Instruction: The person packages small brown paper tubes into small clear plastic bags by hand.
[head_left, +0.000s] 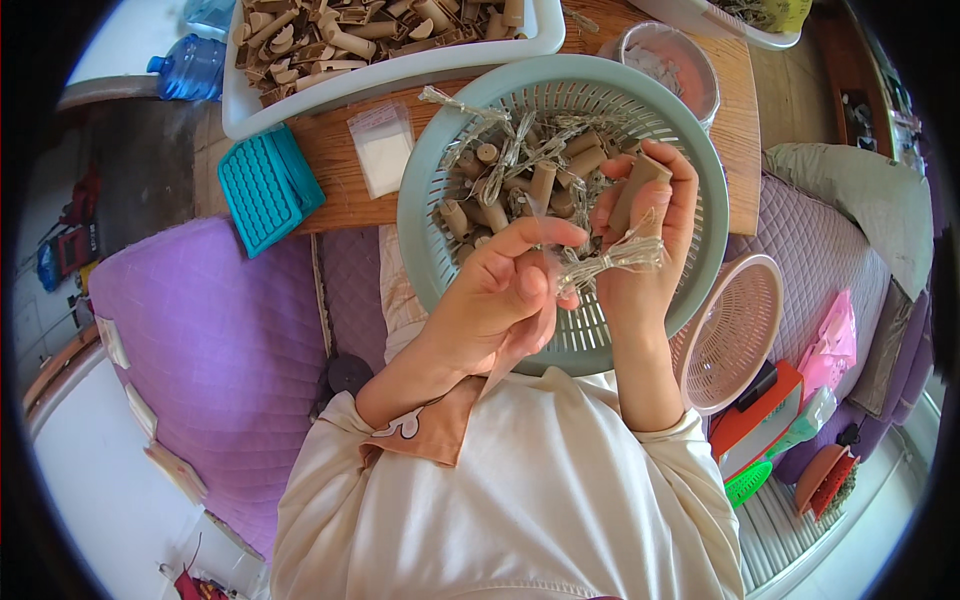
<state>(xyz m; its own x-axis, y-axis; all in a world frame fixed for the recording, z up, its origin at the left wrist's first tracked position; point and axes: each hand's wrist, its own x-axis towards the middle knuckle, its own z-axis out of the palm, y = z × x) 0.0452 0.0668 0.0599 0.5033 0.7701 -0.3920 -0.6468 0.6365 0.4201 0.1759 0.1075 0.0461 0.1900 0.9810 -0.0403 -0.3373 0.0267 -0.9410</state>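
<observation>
Head view looks straight down on a person seated at a wooden table [330,165], working over a pale green basket [690,160] that rests at the table edge and over the lap.

Right hand [650,215]: the fingers are closed around a brown cardboard tube [637,190], held upright against the palm, with a coiled bundle of thin wire lights [620,258] pinched beneath it at the thumb side.

Left hand [500,290]: thumb and forefinger are pressed together on a strand running from that bundle; the remaining fingers are curled in. Whether the strand is taut cannot be told.

Contents of the basket: more brown tubes [545,180] mixed with loose wire lights [500,150], tangled together.

Surroundings: a white tray [240,110] heaped with similar tubes sits at the far side of the table; a small clear bag [382,148] and a teal box [265,185] lie just beside the basket; a clear tub [690,75] stands behind it. A pink basket [745,335] leans on the purple cushion [220,350] to the right.

Assessment: the work in hand appears to be gathering wire against the tube. Done well, it calls for a firm grip on the coil, even tension from the left pinch, and keeping the strand free of the tangle below.
</observation>
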